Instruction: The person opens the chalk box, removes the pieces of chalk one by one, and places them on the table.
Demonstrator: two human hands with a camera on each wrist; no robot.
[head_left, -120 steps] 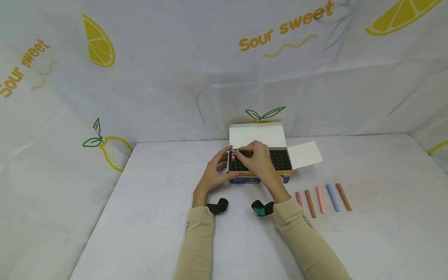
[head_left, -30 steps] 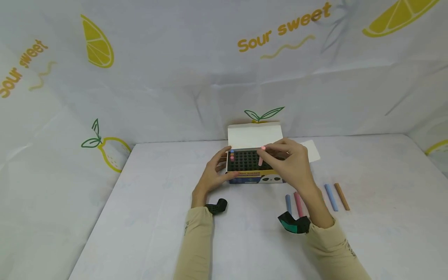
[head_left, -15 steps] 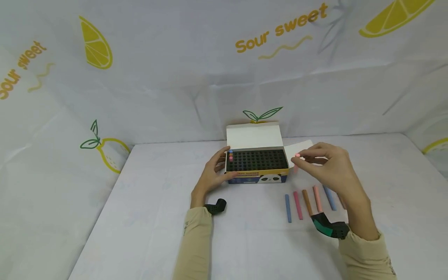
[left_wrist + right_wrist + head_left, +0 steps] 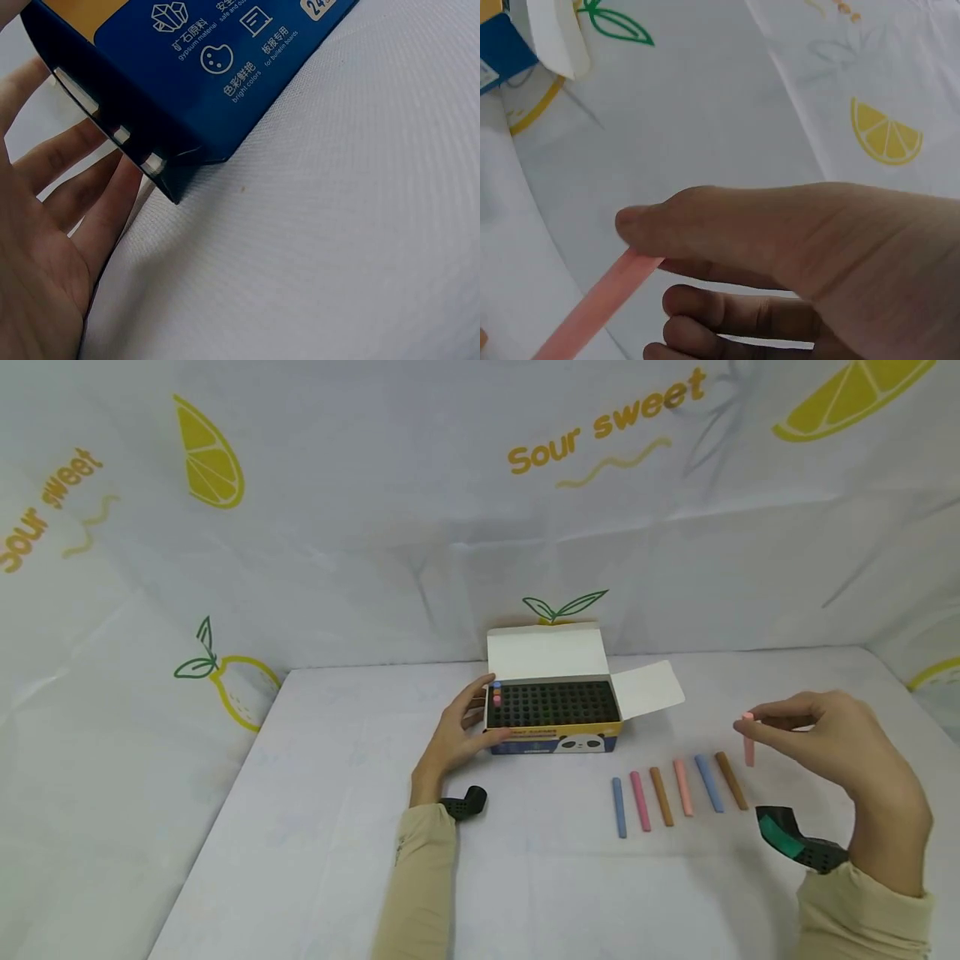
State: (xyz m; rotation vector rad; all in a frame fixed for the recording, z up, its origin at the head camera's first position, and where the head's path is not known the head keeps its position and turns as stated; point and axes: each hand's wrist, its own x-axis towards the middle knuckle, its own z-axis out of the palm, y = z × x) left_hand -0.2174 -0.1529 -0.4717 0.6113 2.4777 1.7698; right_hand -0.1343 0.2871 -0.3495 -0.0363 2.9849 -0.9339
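A person's right hand (image 4: 832,743) has its grip clamped on a pale pink chalk stick (image 4: 749,747), thumb and fingertips pinched together at the upper end so that the stick hangs nearly upright over the right part of the white worktop (image 4: 315,860). The other fingers bend loosely behind; the hand points left, its wrist bent above a tan sleeve (image 4: 862,910). The left hand (image 4: 450,739) steadies the left end of a chalk box (image 4: 525,745), thumb against the front edge and fingers spread around the side and back corner, with that forearm reaching straight forward. The box, yellow and blue with a panda face on the front, has its white lid (image 4: 547,652) up and a side flap (image 4: 648,691) out to the right. In the far left corner of its black holed insert (image 4: 558,702) sit blue, orange and pink chalk ends (image 4: 497,701). Between the box and the right hand, six chalk sticks (image 4: 683,787) lie in a slanting row, apart: blue, deep pink, brown, pale pink, blue, brown.
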